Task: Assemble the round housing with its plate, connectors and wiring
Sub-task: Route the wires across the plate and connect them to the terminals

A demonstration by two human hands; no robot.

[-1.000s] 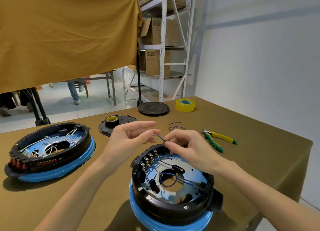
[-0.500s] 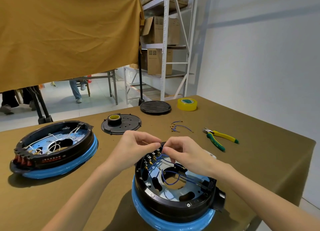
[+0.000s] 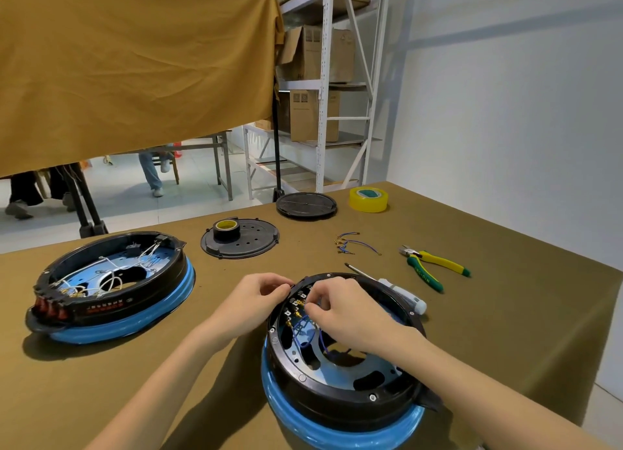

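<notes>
**Entry: wiring step, near housing**

Item: round housing (image 3: 340,378), black on a blue ring, at the near edge of the desk (image 3: 505,314). Blue wires (image 3: 305,331) looped across its metal plate (image 3: 340,370).

Hands: I saw my right hand (image 3: 350,318) inside the rim, fingers (image 3: 315,309) pinched together at the row of brass connectors (image 3: 296,309), apparently on a wire end. My left hand (image 3: 251,303) rested at the rim, fingers curled; whether it held anything I could not tell.

Step judged: seating a wire on a connector. Next calls for a straight push onto the tab.

Change: half a second earlier both hands pinched above the rim; the right had since dropped inside.

Spare wires (image 3: 354,245), pliers (image 3: 435,267) and screwdriver (image 3: 387,286) lay beyond.
</notes>
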